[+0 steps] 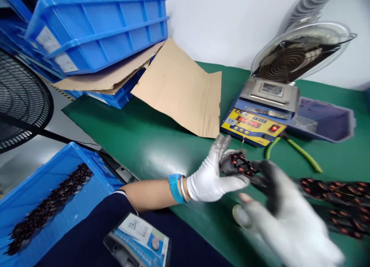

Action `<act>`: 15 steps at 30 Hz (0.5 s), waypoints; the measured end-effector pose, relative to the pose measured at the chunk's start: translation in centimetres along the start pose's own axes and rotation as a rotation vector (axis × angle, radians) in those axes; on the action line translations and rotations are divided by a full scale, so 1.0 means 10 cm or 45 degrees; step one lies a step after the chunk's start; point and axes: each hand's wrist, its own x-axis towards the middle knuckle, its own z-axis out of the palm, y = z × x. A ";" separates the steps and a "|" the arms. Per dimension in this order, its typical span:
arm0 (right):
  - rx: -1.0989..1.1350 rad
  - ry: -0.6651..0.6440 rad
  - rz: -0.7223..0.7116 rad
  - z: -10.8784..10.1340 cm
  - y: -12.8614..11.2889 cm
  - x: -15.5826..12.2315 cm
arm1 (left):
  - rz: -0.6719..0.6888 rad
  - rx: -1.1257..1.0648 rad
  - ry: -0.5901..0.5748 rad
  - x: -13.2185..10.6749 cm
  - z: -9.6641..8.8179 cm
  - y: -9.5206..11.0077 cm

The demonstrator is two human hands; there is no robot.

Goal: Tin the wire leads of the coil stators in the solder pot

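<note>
My left hand [212, 174], in a white glove, grips a small wire-wound motor stator [241, 163] with black frame and copper coils, between thumb and fingers. A thin wire end sticks up from it. My right hand [286, 217], gloved in white with dark-stained fingertips, is partly smeared by motion. Its thumb and fingers are apart; the fingertips come close to the stator's right side, and I cannot tell whether they touch it. Right of my right hand, more stators [338, 190] lie in rows on the green mat.
Behind my hands stands a soldering pot [257, 109] with lit digits, beneath a round fume hood [300, 55]. Green-handled pliers [300, 151] and a purple-grey bin [343, 124] sit beside it. Cardboard [182, 86], blue crates [104, 32], a stator-filled blue bin [83, 209] and a fan [23, 97] occupy the left.
</note>
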 end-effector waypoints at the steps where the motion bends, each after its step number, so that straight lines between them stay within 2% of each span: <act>1: 0.044 -0.026 0.072 0.10 -0.08 -0.02 | -0.002 0.060 -0.051 -0.02 0.01 -0.01; 3: 0.212 0.032 0.051 0.27 -0.17 -0.03 | -0.007 0.178 -0.168 -0.06 0.02 -0.01; 6: 0.258 0.187 -0.278 0.33 -0.12 0.01 | 0.053 0.283 -0.210 -0.05 0.01 0.03; 9: 0.032 0.180 -0.564 0.21 -0.01 0.06 | 0.215 0.474 -0.110 0.02 -0.06 0.12; 11: -0.071 0.185 -0.647 0.10 0.04 0.08 | 0.253 0.711 -0.124 0.08 -0.13 0.20; 13: -0.148 0.225 -0.679 0.02 0.07 0.09 | 0.183 0.918 -0.206 0.14 -0.18 0.28; 15: -0.192 0.276 -0.652 -0.04 0.11 0.09 | 0.067 0.958 -0.217 0.18 -0.21 0.35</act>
